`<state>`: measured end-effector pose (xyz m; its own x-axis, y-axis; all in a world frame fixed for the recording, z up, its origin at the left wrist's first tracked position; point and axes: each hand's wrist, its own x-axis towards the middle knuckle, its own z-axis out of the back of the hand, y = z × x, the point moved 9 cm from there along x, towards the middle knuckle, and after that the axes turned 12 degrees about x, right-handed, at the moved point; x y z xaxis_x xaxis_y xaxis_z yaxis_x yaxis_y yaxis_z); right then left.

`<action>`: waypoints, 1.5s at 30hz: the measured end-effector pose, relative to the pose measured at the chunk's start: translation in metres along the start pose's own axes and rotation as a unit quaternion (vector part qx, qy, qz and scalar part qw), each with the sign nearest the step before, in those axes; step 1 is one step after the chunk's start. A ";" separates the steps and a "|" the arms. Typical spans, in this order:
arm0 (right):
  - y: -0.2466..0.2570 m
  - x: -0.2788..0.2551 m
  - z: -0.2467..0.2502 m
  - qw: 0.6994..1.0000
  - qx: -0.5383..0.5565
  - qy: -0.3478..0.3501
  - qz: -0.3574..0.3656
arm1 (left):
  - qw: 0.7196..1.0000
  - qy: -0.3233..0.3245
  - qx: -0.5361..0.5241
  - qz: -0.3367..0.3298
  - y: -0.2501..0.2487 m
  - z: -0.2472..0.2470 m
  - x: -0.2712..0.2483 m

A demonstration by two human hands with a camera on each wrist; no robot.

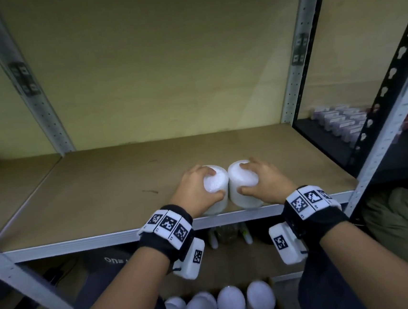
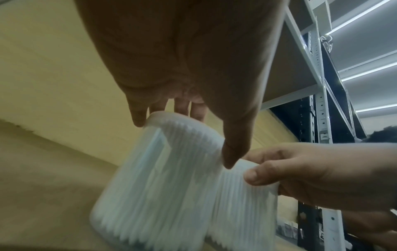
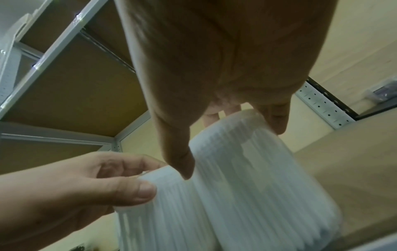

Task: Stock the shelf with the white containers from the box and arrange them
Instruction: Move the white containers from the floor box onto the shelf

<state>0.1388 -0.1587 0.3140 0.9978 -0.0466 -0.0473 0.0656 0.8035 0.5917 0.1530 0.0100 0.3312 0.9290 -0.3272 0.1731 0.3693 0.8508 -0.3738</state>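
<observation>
Two white ribbed containers stand side by side, touching, near the front edge of the brown shelf board (image 1: 101, 189). My left hand (image 1: 196, 190) grips the left container (image 1: 217, 185) from above, thumb at its front and fingers over the back rim; the same container (image 2: 163, 183) fills the left wrist view. My right hand (image 1: 260, 181) grips the right container (image 1: 244, 187) the same way, and that container (image 3: 257, 178) fills the right wrist view. Below, the box (image 1: 273, 287) holds several more white containers (image 1: 231, 302).
Grey perforated uprights (image 1: 297, 70) frame the shelf bay, with a yellow wall behind. A black rack (image 1: 390, 81) at the right holds rows of small packages (image 1: 339, 121). Bottles (image 1: 214, 238) stand on the level under the shelf.
</observation>
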 end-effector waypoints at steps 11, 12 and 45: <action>0.032 -0.029 0.026 0.995 -0.041 -0.047 0.079 | 0.996 0.004 0.064 -0.061 -0.019 0.023 -0.016; 0.033 -0.030 0.024 0.996 -0.045 -0.032 0.076 | 0.995 0.014 0.074 -0.060 -0.021 0.022 -0.016; -0.023 0.102 0.058 0.997 0.001 -0.078 -0.021 | 0.993 0.036 0.095 -0.051 -0.029 -0.025 0.135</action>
<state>0.2401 -0.2167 0.3421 0.9836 -0.1724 0.0532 0.1076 0.7973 0.5940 0.2683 -0.0696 0.3429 0.8888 -0.4386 0.1327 0.4567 0.8719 -0.1769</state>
